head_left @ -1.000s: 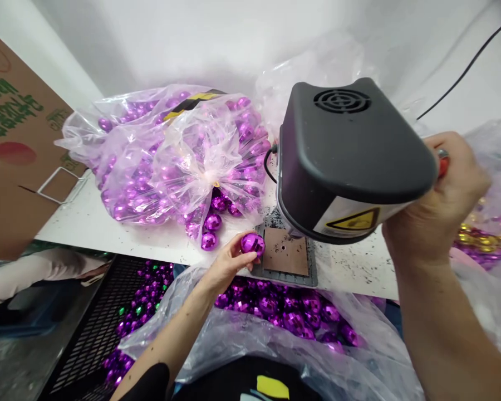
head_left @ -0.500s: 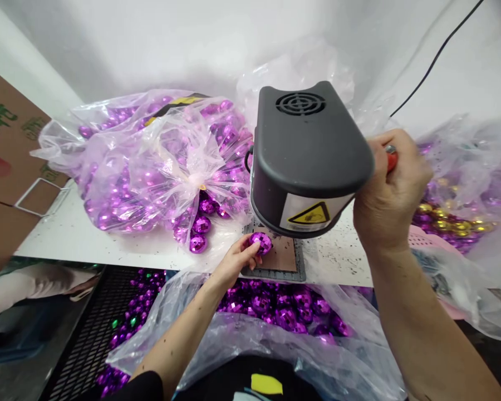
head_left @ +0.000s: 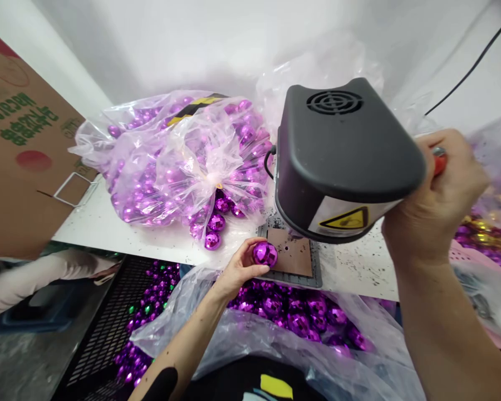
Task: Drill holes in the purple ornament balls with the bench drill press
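A shiny purple faceted ball (head_left: 265, 254) is held in the fingers of my left hand (head_left: 239, 269), over the left edge of a dark base plate (head_left: 316, 267). On that plate lies a brown square pad (head_left: 294, 257) with a small hole. Above it stands a hand press (head_left: 346, 150) with a dark grey rounded housing, a round vent and a yellow warning label. My right hand (head_left: 432, 195) is wrapped around the press's handle (head_left: 440, 162), whose red end shows between the fingers. The housing hides the press's working parts.
A tied clear bag of purple balls (head_left: 150, 167) lies left on the white table (head_left: 137, 242). Below the edge, an open plastic bag holds purple balls (head_left: 296, 320). A cardboard box (head_left: 25, 167), black crate (head_left: 96, 334) and someone's sleeve (head_left: 29, 281) are left; a pink basket (head_left: 467, 259) is right.
The view has swung left. My left hand has drawn the purple ball leftward and nearer relative to the brown pad, uncovering its hole. My right hand keeps its hold on the handle.
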A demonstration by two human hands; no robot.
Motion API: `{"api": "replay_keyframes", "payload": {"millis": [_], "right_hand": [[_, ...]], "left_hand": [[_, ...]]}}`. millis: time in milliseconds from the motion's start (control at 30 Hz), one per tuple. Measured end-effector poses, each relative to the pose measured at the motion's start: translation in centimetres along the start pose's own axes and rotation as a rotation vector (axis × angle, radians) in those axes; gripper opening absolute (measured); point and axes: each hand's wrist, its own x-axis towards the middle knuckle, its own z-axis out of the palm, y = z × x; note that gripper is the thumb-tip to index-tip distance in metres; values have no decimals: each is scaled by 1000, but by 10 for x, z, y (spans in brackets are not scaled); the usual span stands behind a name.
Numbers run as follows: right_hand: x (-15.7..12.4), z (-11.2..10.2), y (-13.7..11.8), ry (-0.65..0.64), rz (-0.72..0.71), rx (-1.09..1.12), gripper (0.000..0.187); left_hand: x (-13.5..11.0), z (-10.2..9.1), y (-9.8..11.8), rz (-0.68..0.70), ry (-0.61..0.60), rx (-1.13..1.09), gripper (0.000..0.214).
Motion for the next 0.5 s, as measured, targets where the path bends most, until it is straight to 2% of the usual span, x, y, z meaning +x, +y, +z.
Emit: {"api": "replay_keyframes", "payload": {"millis": [167,300,433,500], "right_hand": [[0,0,5,52,-19,-70,56],[-2,0,4,36,11,-49,47],[-2,0,4,47,1,-45,40],[-3,-1,5,47,12,-60,37]], "left_hand": [[-4,-2,6,-223,6,-374,57],[0,1,5,-317,-7,-579,51],[-8,1,11,-299,17,-596,45],[-23,-15,22,-229,78,-471,41]]}}
